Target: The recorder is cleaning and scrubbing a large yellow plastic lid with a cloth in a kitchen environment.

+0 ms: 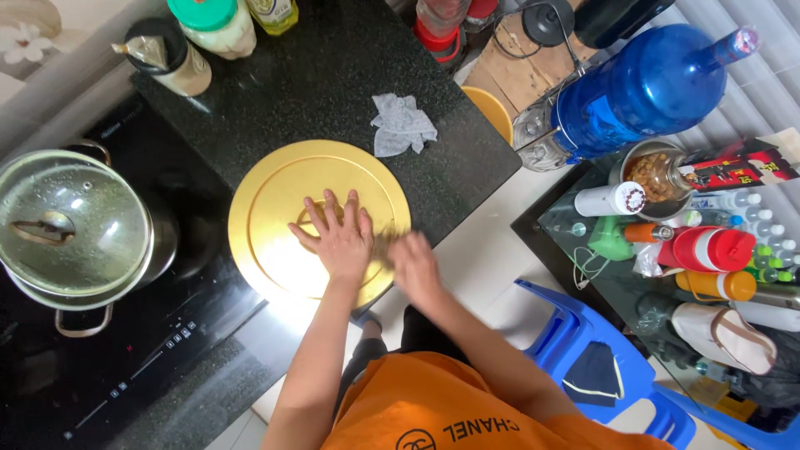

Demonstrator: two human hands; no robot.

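Head view, looking straight down. A round yellow tray [275,200] lies on the dark stone counter [333,75], its near edge reaching just past the counter's rim. The left hand [337,237] rests flat on the middle of the tray, palm down, fingers spread wide and holding nothing. The right hand [414,265] is at the tray's right edge and is blurred; whether it is spread or closed cannot be told. A crumpled grey cloth [402,125] lies on the counter just beyond the tray. To the left, a steel pot with a glass lid [71,225] stands on a black cooktop [167,333]. Jars [218,25] stand along the counter's far edge. To the right, a large blue water bottle [642,92] lies tilted above a glass table [617,292] crowded with bottles, and a blue plastic chair [575,329] stands nearby.
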